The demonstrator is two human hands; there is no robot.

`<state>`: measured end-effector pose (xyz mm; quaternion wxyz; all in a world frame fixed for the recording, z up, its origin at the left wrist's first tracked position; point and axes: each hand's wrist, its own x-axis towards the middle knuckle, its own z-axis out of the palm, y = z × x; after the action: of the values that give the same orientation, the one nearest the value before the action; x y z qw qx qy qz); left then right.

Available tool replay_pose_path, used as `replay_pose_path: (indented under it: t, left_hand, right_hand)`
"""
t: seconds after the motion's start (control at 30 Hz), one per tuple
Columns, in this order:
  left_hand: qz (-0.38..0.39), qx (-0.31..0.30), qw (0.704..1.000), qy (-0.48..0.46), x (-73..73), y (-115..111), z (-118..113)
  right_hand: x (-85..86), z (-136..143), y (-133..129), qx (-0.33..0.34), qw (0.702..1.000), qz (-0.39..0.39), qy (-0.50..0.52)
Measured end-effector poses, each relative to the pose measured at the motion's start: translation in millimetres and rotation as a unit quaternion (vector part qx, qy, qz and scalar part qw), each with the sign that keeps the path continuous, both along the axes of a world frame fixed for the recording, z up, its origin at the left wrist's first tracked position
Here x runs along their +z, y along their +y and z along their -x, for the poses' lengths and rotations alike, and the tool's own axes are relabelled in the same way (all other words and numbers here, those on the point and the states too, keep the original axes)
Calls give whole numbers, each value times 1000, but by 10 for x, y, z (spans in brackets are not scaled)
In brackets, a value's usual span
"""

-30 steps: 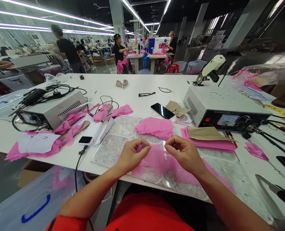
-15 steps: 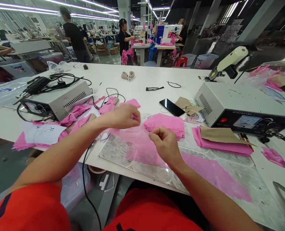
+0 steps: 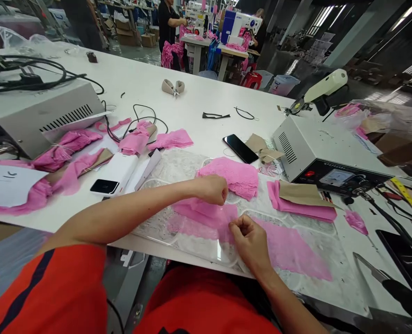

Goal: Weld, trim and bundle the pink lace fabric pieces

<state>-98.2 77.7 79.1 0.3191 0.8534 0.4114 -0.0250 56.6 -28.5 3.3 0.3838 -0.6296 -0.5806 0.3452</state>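
Note:
A sheer pink fabric piece (image 3: 206, 214) hangs from my hands over the clear mat (image 3: 192, 248). My left hand (image 3: 213, 189), closed in a fist with the knuckles up, grips its upper edge. Lower and to the right, my right hand (image 3: 251, 241) pinches its right corner between thumb and fingers. Behind my left hand lies a stack of pink lace pieces (image 3: 235, 174). Another sheer pink panel (image 3: 292, 250) is spread flat on the mat, partly behind my right hand.
Grey control boxes stand at left (image 3: 49, 111) and right (image 3: 331, 150). A phone (image 3: 241, 148) and folded pink and beige cloth (image 3: 301, 202) lie on the table. A pointed metal tool (image 3: 369, 266) is at front right. Bundled pink pieces (image 3: 68, 148) lie at left.
My left hand has moved right and down, in front of the lace stack, and my right hand is lower. The held fabric is nearer the mat. The view has tilted downward.

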Motion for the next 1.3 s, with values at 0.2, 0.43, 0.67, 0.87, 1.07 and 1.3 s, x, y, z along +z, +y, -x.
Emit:
replay_pose_path:
  t: [0.2,0.43,0.67,0.87,1.07,1.3]
  left_hand:
    - [-35,-11,999,26,-170,-13,-213]
    - [-39,21,998,-42,234,89,-14]
    - [47,10,985,-168,668,-2,-186]
    - [201,43,921,-329,483,-58,-723]
    - [254,184,850,-422,210,-70,-1126]
    - [257,128,888,-358,112,-54,-1562]
  right_hand:
    - [-50,-58,-66,55,978,-64,-193]
    - [95,-232,-49,78,981,-56,-166]
    - [329,-448,184,115,977,25,177]
    - [361,-608,250,69,933,41,351]
    - [392,-1112,190,-27,920,5,391]
    - [395,-1696,196,-90,944,-30,315]
